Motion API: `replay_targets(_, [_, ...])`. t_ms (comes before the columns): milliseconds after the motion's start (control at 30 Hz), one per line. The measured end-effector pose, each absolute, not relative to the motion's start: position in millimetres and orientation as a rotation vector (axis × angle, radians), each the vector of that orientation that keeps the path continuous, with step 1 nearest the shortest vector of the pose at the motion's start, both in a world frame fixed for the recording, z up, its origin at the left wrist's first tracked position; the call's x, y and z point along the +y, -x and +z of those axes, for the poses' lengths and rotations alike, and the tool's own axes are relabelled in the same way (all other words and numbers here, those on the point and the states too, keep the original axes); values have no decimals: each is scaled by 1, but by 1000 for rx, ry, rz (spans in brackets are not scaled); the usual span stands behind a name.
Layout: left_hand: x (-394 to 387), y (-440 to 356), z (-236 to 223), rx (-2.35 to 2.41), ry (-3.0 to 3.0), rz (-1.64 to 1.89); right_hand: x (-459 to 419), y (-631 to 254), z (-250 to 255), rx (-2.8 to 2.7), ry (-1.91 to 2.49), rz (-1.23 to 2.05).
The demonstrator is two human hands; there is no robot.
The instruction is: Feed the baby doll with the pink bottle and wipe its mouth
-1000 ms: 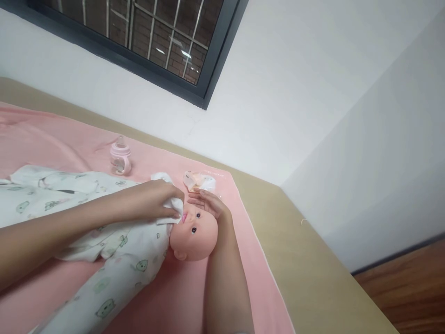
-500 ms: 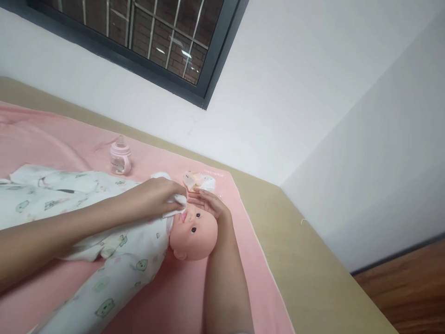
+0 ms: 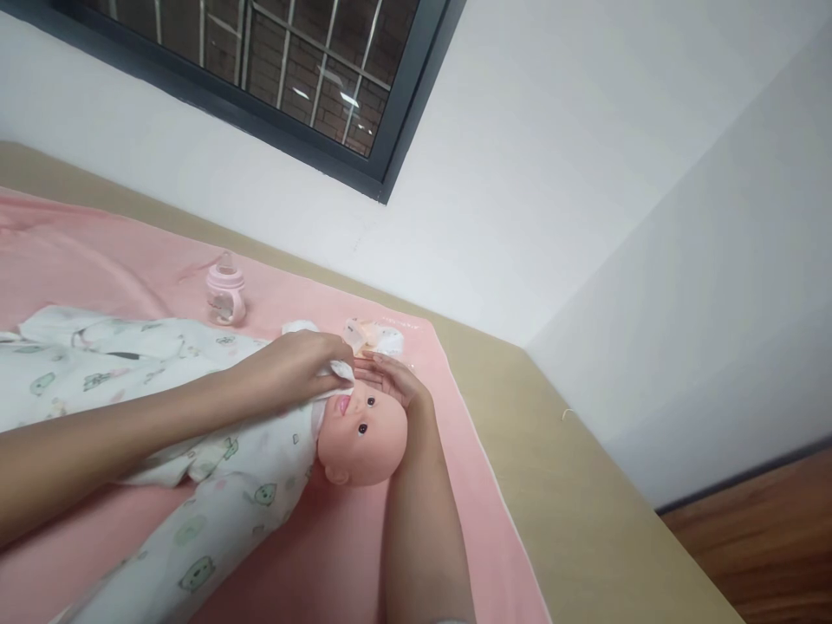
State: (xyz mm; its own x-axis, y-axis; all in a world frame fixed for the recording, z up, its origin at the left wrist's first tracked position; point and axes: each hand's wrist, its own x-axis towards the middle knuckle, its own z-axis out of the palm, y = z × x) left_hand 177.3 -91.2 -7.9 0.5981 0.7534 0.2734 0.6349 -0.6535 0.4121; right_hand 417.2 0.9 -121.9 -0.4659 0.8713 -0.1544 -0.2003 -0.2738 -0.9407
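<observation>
A bald baby doll (image 3: 367, 446) lies on its back, its head toward the right, dressed in a white outfit (image 3: 195, 572) printed with green animals. My left hand (image 3: 302, 368) reaches over the doll's chest and pinches a white cloth or tissue (image 3: 341, 374) against its far cheek, beside the mouth. Beyond the head, my right hand (image 3: 393, 377) lies with its fingers stretched out toward my left fingertips. Its wrist and forearm run along the top of the doll's head. Part of the far cheek is hidden behind my left fingers.
A pink-lidded baby bottle (image 3: 225, 295) with a handle stands past the doll. Close behind my hands lies a small white-and-orange patterned item (image 3: 383, 338), partly covered. A pink blanket (image 3: 468, 485) covers much of the wooden tabletop (image 3: 552, 485). White walls and a dark-framed window (image 3: 383, 165) border it.
My left hand has shifted slightly right along the doll's cheek with the white cloth, and more of the mouth shows. My right hand and the doll's head have stayed in place.
</observation>
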Motion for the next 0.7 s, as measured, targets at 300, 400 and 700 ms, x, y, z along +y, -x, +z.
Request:
replay_targets(300, [-89, -177, -12, 1120, -2513, 709, 2, -418, -123, -1207, 924, 1819])
replay_targets(400, [-89, -175, -8, 1047, -2466, 699, 2, -418, -123, -1202, 909, 1820])
replay_targets(700, [-96, -174, -5, 941, -2443, 532, -3, -416, -119, -1212, 942, 1791])
